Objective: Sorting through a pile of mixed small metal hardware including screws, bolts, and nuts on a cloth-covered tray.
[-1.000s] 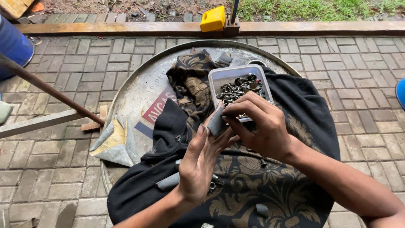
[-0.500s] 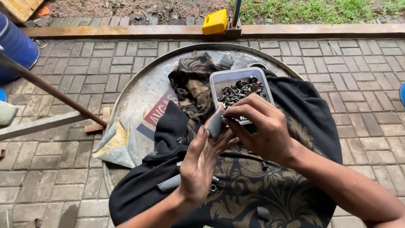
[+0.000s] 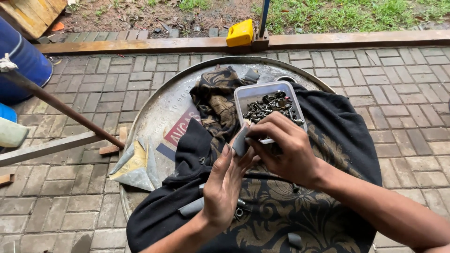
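Two hands over the black patterned cloth (image 3: 281, 220) on the round metal tray (image 3: 154, 117). Left hand (image 3: 225, 182) flat-open, fingertips touching a small grey piece (image 3: 240, 142). Right hand (image 3: 286, 150) curled shut on that same piece, near the tray's middle. I see a grey tube (image 3: 192, 207) on the cloth at the tray's near edge. Beyond: clear plastic tub (image 3: 248, 93) of dark screws toward the far edge. Yellow block (image 3: 240, 33) past it on the wooden beam.
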